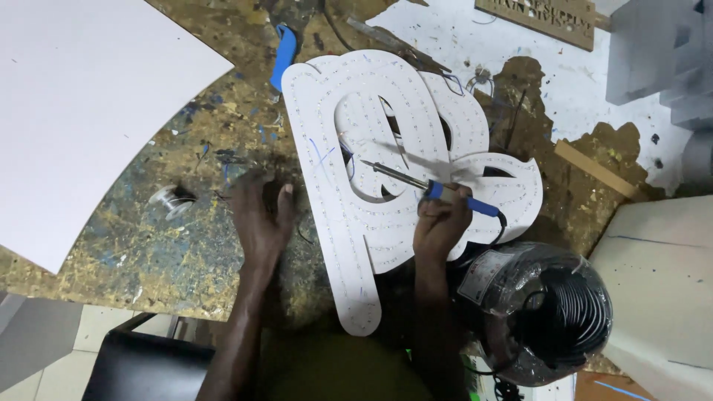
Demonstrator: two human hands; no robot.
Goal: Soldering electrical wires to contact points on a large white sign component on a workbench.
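Soldering iron (416, 180): blue handle, thin metal tip; right hand (440, 223) grips it.

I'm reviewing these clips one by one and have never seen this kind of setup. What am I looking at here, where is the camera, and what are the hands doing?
There is one picture, taken from a camera on the person's head, looking down at their own two bare hands over a paint-stained workbench. The right hand holds a soldering iron with a blue handle, its tip over a large white cut-out panel dotted with rows of tiny points. The left hand rests flat on the bench beside the panel, holding nothing. Nearby lie a small wire spool, a wrapped coil of black cable and a white sheet.
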